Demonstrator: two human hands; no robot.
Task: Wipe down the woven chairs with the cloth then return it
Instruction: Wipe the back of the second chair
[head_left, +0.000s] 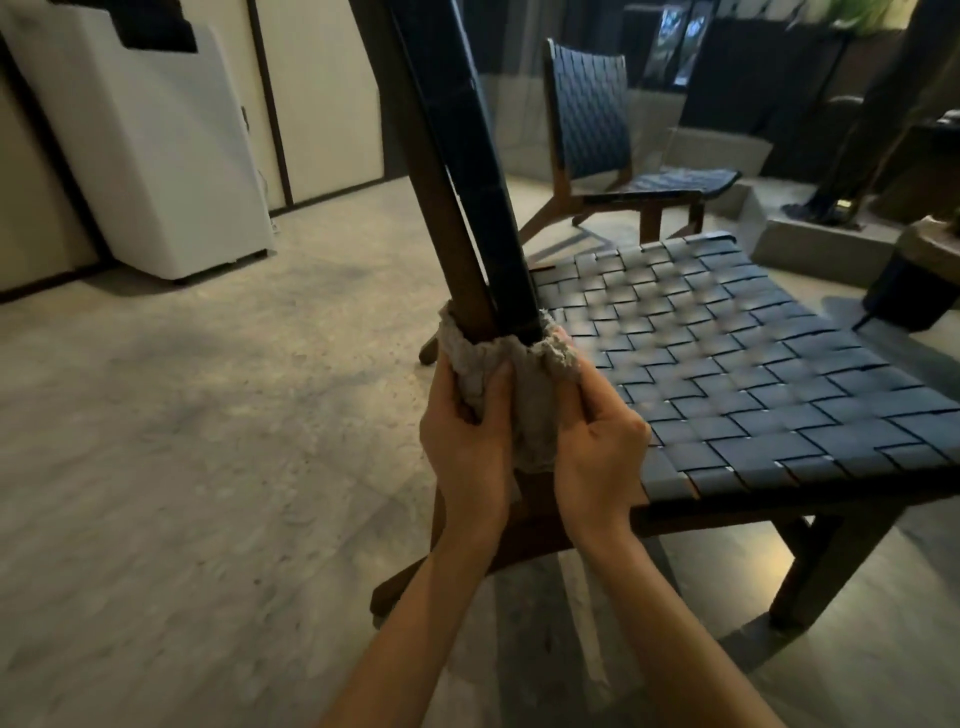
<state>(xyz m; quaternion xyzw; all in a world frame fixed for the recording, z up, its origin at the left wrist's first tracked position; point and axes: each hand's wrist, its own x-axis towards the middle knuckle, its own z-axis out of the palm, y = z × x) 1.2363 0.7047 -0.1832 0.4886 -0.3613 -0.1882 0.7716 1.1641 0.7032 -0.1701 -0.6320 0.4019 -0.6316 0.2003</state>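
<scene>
Head view: both hands, left hand and right hand, grip a beige cloth wrapped around the near woven chair's backrest base.

Pale speckled stone floor carries a dark-wood chair with navy woven seat, a second matching chair, and a white boxy appliance.

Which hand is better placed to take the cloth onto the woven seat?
Probably right: the right hand grips the cloth beside the woven seat, while the left hand holds it on the outer side of the post.
</scene>
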